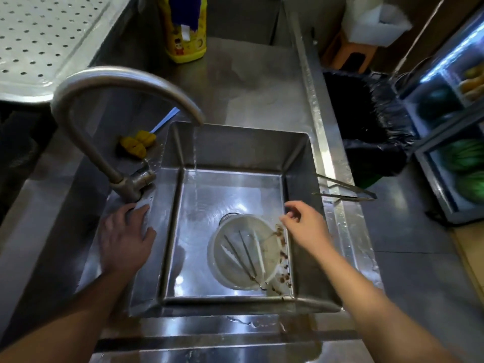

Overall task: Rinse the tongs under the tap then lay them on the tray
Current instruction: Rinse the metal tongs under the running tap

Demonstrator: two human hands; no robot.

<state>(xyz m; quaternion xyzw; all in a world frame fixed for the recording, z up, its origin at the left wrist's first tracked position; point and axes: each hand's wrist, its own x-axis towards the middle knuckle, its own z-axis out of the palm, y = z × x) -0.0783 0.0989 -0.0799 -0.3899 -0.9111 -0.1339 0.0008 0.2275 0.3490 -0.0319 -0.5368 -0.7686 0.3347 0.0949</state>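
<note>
A pair of long metal tongs (345, 191) lies across the sink's right rim, tips pointing into the basin. More thin tongs (245, 251) lie in a round clear bowl (217, 258) at the bottom of the steel sink (235, 142). The curved tap (117, 77) runs a thin stream of water into the basin's far left. My left hand (125, 237) lies curled over the tap lever at the sink's left edge. Above the bowl's right side hovers my right hand (306, 226), fingers apart and holding nothing. The perforated steel tray (39, 35) is at the top left.
A yellow detergent bottle (186, 30) stands behind the sink. A yellow scrubber (137, 144) lies left of the basin. A bin lined with a black bag (366, 121) stands to the right, beside a lit glass display case (450, 142). Brown food scraps (282, 252) cling to the sink's right wall.
</note>
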